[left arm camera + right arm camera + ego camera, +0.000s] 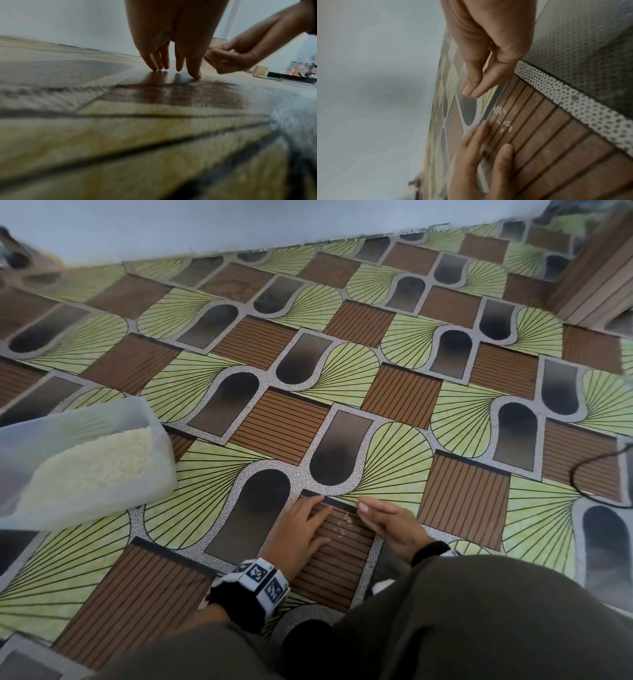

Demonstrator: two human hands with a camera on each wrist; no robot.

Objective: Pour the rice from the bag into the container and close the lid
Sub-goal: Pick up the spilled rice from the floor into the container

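A translucent plastic container point(156, 440) stands tilted at the left of the patterned floor, with a heap of white rice point(92, 460) inside and no lid on it. Several spilled rice grains point(345, 522) point(502, 121) lie on a brown striped patch close in front of me. My left hand point(305, 529) point(171, 65) rests flat just left of the grains, its straight fingertips touching the floor. My right hand point(387, 522) point(471, 93) hovers just right of them, thumb and fingertips pressed together. I cannot see a grain between them. No bag is in view.
My knees in dark trousers point(445, 628) fill the lower edge. A black cable point(579, 474) loops on the floor at the right. A wooden panel point(596, 278) stands at the top right, and a pale wall point(239, 224) runs along the back.
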